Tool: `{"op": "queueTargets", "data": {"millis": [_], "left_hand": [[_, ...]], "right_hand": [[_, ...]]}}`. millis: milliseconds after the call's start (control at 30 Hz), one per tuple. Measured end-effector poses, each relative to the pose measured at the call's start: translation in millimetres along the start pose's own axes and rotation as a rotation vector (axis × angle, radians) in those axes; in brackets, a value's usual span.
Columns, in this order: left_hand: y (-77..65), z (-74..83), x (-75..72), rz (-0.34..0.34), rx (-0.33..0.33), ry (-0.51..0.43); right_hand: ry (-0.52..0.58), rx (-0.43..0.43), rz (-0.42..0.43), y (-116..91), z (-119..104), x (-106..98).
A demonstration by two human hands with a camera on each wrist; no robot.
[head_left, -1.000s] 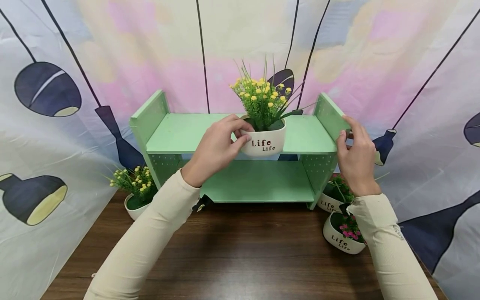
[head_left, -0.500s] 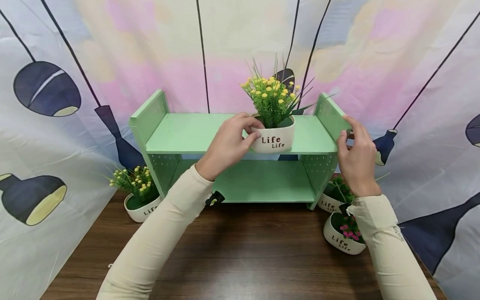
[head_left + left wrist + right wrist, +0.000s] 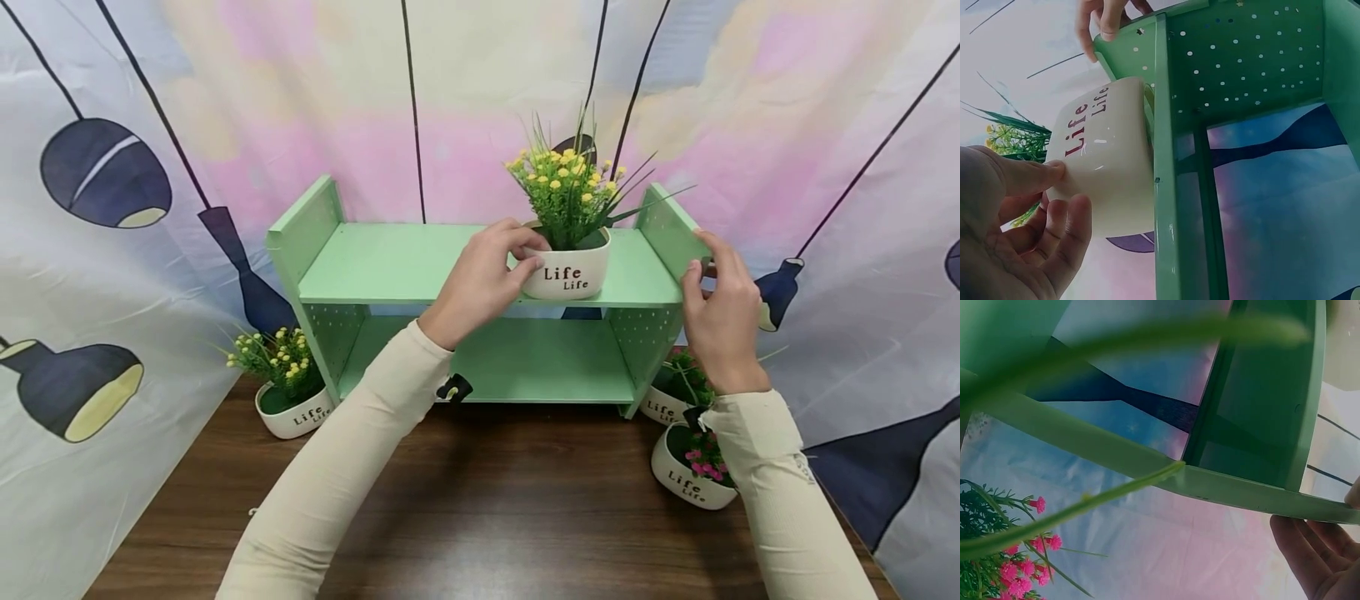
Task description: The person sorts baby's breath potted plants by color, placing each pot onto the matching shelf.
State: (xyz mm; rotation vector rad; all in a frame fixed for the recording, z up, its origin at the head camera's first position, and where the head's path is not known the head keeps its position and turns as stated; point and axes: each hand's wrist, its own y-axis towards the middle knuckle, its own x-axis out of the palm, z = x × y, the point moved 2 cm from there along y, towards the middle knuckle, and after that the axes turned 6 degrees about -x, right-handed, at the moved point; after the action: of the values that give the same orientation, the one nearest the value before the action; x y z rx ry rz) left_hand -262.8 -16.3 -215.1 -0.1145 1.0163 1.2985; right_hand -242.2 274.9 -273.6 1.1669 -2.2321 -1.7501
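Two "Life" words mark the held pot.

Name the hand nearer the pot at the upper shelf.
Left: left hand pinches the pot at its rim; right hand is apart, gripping the green side panel.

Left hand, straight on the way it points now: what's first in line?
The flower pot, which the left hand already pinches at its rim. Past that, probably the shelf's right side panel, though depth is hard to judge.
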Motion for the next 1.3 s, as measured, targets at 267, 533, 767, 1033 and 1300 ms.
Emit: {"op": "queueTargets", "data": {"millis": [267,533,767,1033,1300], "left_hand": [[5.2,-0.7,5.3,-0.004,-0.012,0.000],[10.0,1.3,11.1,-0.013,0.012,0.031],[9.3,0.1,12.5,0.018,0.030,0.043],[9.9,-4.5,20.0,0.076,0.045,0.051],[12.1,-3.6,25.4,0.100,0.047,0.033]], "right_hand": [[0.003,0.000,-0.005,1.3,-1.1,1.5],[-0.015,-0.002,0.014,0.9,-0.7,-0.1],[-0.016,-0.018,0.013,2.1,0.9,-1.0],[-0.013,-0.012,0.002,0.7,0.8,0.5],[-0.009,0.014,-0.007,-1.6,1.5,1.4]]}}
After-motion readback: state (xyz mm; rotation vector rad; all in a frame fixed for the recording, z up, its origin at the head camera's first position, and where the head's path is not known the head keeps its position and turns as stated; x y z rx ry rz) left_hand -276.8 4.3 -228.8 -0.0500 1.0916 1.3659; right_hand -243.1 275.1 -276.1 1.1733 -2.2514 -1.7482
